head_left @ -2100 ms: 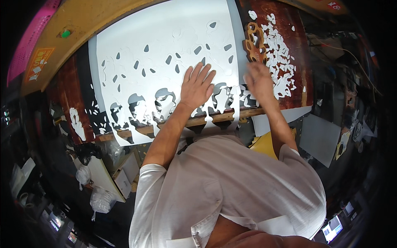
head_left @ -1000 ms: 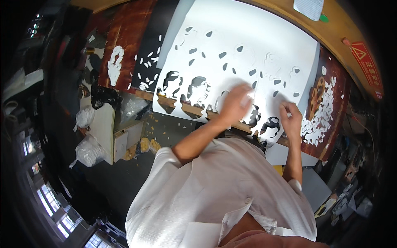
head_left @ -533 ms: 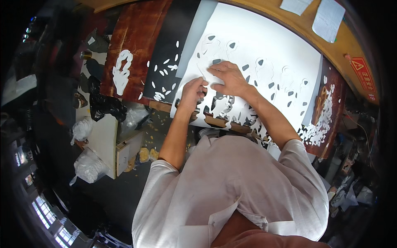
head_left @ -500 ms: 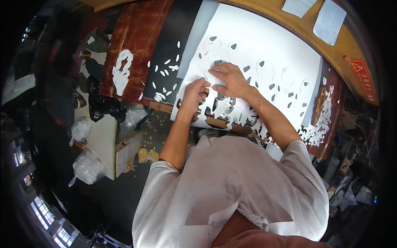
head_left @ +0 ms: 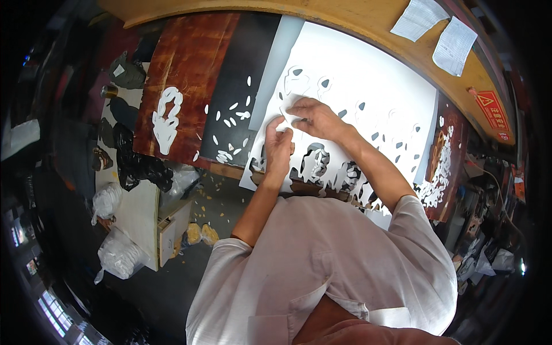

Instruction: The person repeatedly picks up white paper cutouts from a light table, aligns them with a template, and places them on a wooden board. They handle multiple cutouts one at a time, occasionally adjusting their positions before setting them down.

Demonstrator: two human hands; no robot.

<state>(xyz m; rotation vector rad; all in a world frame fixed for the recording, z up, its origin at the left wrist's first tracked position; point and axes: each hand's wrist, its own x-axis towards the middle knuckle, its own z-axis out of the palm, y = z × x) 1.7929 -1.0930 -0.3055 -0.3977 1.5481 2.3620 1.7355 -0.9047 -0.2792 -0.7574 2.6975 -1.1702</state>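
Note:
A large white sheet (head_left: 362, 69) with dark cut-out holes and outlined shapes lies on the bench. Over its left part my two hands meet fingertip to fingertip. A small white cut-out piece (head_left: 284, 114) shows between them, its outline partly lost against the sheet. My right hand (head_left: 317, 118) is closed in a pinch at this piece, coming from the right. From below, my left hand (head_left: 278, 148) has its fingers curled and its fingertips at the piece's lower end. Larger shaped openings (head_left: 315, 161) run along the sheet's near edge, showing dark and brown beneath.
Small white oval offcuts (head_left: 228, 122) lie on a black board left of the sheet. Farther left, a looped white cut-out (head_left: 165, 123) rests on a reddish-brown board (head_left: 190, 63). White scraps (head_left: 440, 178) pile up at the right. A yellow beam (head_left: 345, 20) crosses the far side.
Both hands have turned and drawn closer together at the fingertips, with a white piece now showing between them. The whole view has shifted slightly.

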